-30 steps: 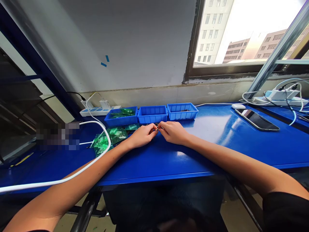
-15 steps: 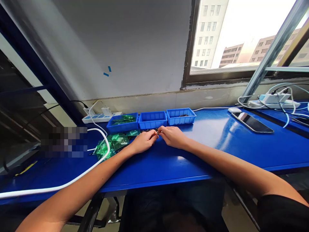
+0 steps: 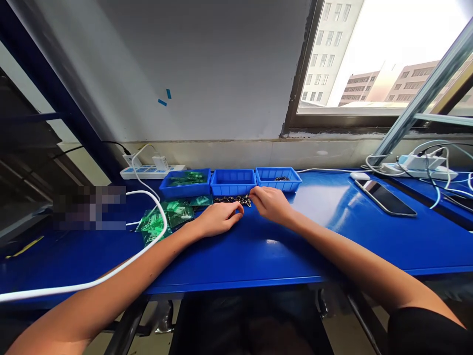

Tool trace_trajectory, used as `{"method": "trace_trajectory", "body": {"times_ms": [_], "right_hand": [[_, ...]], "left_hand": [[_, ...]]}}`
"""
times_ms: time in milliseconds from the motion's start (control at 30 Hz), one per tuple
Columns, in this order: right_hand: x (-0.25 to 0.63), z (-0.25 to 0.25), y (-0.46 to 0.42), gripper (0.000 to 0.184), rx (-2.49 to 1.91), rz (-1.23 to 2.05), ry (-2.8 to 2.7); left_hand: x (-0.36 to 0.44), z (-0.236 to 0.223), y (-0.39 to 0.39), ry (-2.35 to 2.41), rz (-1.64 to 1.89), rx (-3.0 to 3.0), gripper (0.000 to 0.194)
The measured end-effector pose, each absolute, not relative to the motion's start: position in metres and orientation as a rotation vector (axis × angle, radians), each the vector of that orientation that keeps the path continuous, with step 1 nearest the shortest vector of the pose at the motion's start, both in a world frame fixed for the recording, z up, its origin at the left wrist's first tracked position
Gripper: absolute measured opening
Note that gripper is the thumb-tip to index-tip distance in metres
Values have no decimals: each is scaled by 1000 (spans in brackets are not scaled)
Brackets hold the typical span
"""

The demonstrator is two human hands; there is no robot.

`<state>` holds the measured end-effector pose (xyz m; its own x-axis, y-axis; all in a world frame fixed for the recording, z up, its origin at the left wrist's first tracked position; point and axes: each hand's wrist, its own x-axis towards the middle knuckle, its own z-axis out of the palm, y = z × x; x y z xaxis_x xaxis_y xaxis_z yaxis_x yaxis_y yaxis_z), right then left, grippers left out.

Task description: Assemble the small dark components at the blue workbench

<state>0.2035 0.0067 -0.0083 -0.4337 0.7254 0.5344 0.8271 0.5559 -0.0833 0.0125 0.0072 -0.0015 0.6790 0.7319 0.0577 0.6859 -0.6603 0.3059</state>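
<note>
Near the middle of the blue table, my left hand [image 3: 220,218] rests with thumb and index finger curled towards each other; anything between the tips is too small to make out. My right hand [image 3: 272,204] is a short way to the right, fingers pinched together at the edge of a pile of small dark metallic parts [image 3: 232,200]. What the right fingertips hold is hidden. Behind the pile stand a blue bin [image 3: 233,187] in the middle, a right-hand blue bin [image 3: 291,185] with small dark parts, and a left-hand blue bin [image 3: 173,191] with green packets.
Green plastic packets [image 3: 179,213] lie left of my left hand. A thick white cable [image 3: 111,273] arches over my left forearm. Power strips stand at the back left [image 3: 148,172] and right [image 3: 421,170]. A phone [image 3: 386,198] and a small white case [image 3: 359,175] lie to the right.
My hands were together, fingertips meeting over a small part. Now they are apart: the right has moved right and away from the left, uncovering more of the pile. The view has shifted slightly.
</note>
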Motion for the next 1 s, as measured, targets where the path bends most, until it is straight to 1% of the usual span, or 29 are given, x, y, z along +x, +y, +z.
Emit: {"method": "trace_trajectory", "body": {"times_ms": [200,333,467,600,1000], "right_hand": [[247,13,23,22,-1267,-446,-1821],[272,21,31,18,-1416,-497,-1632],[287,10,43,12,-1551,-470,-1663],[294,-5,50,15,-1614,-427,-1606],[259,5,37,14,-1450,-340,-1809]], "left_hand": [[12,2,6,1110,222,2634,22],[11,-1,6,1081,246,2663,24],[11,-2,6,1079,218,2706,26],[12,1,4,1078,183,2703,27],[12,0,10,1078,156,2690,28]]}}
